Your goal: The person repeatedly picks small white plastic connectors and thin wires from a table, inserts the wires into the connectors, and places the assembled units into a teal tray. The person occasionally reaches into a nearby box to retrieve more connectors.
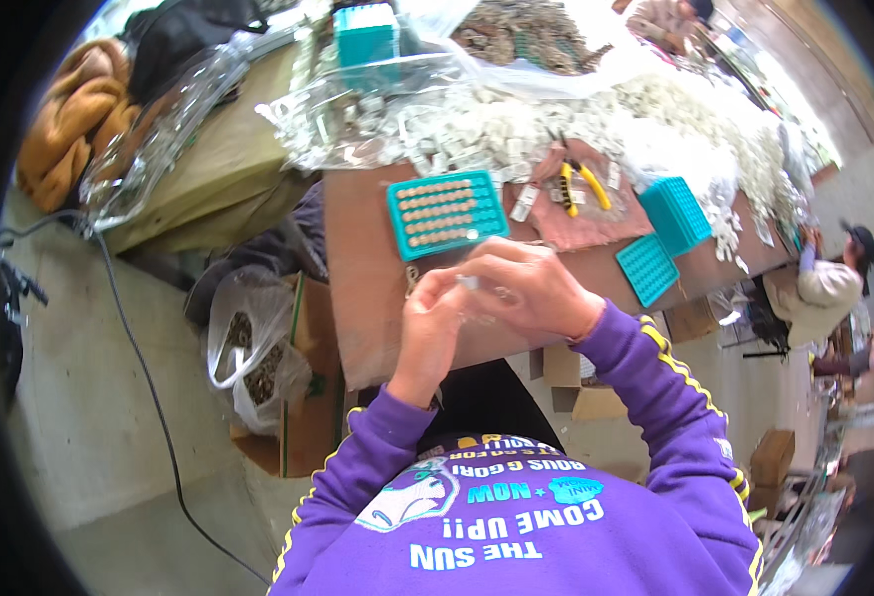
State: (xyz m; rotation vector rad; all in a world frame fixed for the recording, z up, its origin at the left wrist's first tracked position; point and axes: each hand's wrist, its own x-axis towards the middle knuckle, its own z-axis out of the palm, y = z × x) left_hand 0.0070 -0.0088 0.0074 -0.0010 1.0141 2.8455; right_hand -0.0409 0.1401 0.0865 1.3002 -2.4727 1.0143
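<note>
Head view: left hand (427, 326) and right hand (534, 286) meet, curled nearly closed around what may be a small whitish piece (470, 282), blurred, on the near side of the teal tray (491, 206). Two-handed handling seems the step; next calls for a steady pinch.

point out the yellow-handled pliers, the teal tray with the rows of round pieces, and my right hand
yellow-handled pliers (593, 186): head view, on the right-hand handle
teal tray (491, 206): head view, on its bare strip right of the round pieces
right hand (533, 285): head view, on the back of the hand
</note>
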